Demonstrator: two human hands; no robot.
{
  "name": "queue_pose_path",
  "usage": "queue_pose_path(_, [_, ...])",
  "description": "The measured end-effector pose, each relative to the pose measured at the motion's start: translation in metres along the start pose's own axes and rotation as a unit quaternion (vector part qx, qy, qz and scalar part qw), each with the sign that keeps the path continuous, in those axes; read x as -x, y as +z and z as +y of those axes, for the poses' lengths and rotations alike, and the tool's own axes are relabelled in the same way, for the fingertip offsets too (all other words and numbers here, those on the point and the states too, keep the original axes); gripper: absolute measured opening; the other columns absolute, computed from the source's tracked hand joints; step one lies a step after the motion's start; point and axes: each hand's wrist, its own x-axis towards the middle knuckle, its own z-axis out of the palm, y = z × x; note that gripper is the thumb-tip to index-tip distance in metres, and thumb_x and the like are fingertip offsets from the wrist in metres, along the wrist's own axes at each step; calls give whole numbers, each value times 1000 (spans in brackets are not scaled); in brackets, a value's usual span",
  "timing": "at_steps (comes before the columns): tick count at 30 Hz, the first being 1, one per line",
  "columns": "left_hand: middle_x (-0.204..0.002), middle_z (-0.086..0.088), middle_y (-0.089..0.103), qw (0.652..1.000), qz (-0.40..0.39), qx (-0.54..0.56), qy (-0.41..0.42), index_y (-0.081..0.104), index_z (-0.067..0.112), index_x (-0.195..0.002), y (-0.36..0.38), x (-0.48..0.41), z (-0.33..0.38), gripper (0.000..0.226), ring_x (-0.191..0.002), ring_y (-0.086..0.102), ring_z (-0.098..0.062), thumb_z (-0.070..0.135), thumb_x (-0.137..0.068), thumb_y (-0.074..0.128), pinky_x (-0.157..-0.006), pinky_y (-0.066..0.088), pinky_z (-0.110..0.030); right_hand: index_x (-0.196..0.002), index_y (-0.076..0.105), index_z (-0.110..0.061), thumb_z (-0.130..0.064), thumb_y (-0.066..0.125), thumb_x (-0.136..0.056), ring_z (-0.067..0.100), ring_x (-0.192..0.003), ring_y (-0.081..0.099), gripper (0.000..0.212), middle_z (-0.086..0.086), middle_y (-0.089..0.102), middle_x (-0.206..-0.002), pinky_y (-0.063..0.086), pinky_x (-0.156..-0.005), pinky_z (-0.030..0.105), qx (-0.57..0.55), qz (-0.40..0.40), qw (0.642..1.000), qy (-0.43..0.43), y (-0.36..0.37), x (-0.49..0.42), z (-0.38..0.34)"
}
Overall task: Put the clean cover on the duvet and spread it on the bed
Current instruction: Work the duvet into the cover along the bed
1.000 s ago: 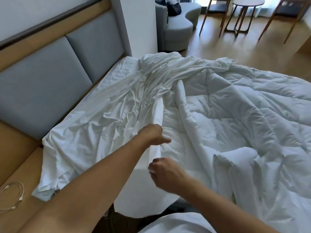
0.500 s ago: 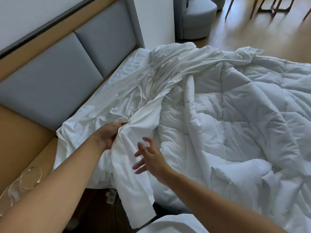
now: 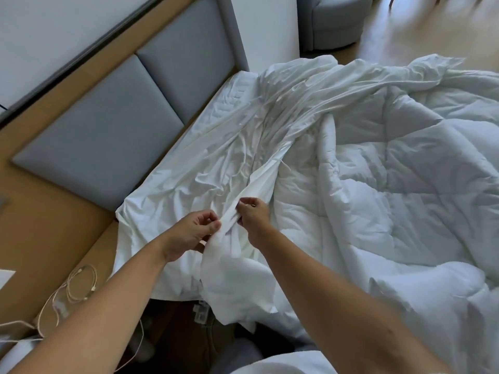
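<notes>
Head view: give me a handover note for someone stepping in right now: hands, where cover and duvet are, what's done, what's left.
Left hand pinches a fold of the cover; right hand pinches the same fold right beside it.
Cover lies crumpled on the headboard side of the bed; duvet lies bunched to its right, bare.
Done: both are on the bed.
Left: get the duvet into the cover, then spread it flat.
</notes>
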Motion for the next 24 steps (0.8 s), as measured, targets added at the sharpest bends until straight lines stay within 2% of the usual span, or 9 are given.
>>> queue_pose_path(4, [-97, -9, 69, 996, -71, -44, 4, 61, -6, -102, -11, -16, -15, 27, -91, 70, -22, 21, -101, 63, -81, 61, -40, -98, 61, -7, -8, 68, -92, 22, -78, 67, 8, 17, 65, -95, 57, -58, 23, -14, 23, 1000, 8, -12, -4, 21])
queue_pose_path(9, [-106, -9, 74, 971, -203, -122, -42, 66, 3, -107, -36, -59, -33, 25, -100, 72, -28, 27, -101, 61, -93, 59, -47, -111, 60, -6, 0, 60, -96, 26, -86, 66, 16, 18, 62, -98, 61, -77, 36, 42, 16, 999, 11, -16, -14, 36])
queue_pose_path(11, [-111, -9, 73, 976, -166, -137, -32, 66, 10, -110, -40, -84, -31, 22, -96, 74, -28, 30, -101, 61, -86, 61, -47, -117, 59, -2, 3, 58, -95, 31, -89, 65, 23, 22, 62, -103, 60, -88, 46, 67, 22, 998, 3, -12, -14, 42])
queue_pose_path(13, [-122, -8, 66, 986, -77, -148, 30, 63, 17, -119, -39, -111, -23, 20, -94, 72, -27, 23, -100, 61, -75, 63, -39, -119, 58, -1, 5, 57, -95, 31, -87, 64, 25, 22, 61, -101, 61, -85, 45, 83, 34, 996, -7, -5, -11, 47])
queue_pose_path(14, [-132, -7, 60, 974, -42, -201, 93, 61, 20, -127, -37, -126, -16, 30, -98, 69, -25, 14, -98, 60, -74, 61, -33, -118, 58, -1, 5, 56, -95, 30, -84, 63, 24, 20, 60, -99, 62, -81, 42, 90, 39, 995, -14, -3, -11, 48])
queue_pose_path(16, [-153, -1, 43, 909, -42, -354, 218, 53, 25, -142, -31, -152, 0, 61, -119, 59, -23, -1, -87, 55, -89, 53, -28, -116, 59, -2, 5, 54, -96, 26, -78, 64, 22, 16, 63, -91, 62, -72, 36, 112, 45, 992, -28, 2, -11, 49])
queue_pose_path(18, [-159, 3, 36, 838, -90, -467, 267, 48, 25, -148, -24, -174, 12, 69, -133, 50, -22, -3, -85, 54, -105, 45, -31, -112, 61, -5, 5, 52, -97, 20, -69, 66, 20, 5, 67, -75, 59, -64, 30, 133, 58, 989, -38, 5, -10, 48])
queue_pose_path(21, [-137, -7, 58, 758, -107, -582, 274, 61, 22, -133, -22, -202, 18, 36, -122, 56, -29, 19, -97, 58, -95, 47, -36, -107, 62, -9, 6, 52, -97, 12, -59, 62, 20, 1, 61, -68, 54, -58, 24, 141, 86, 985, -49, 7, -5, 45])
queue_pose_path(24, [-120, -7, 62, 725, -102, -603, 318, 71, 18, -114, -23, -216, 21, 22, -107, 60, -30, 29, -100, 58, -84, 49, -36, -108, 63, -11, 5, 53, -98, 17, -67, 55, 22, 5, 51, -73, 55, -66, 28, 130, 103, 985, -57, -2, 1, 43])
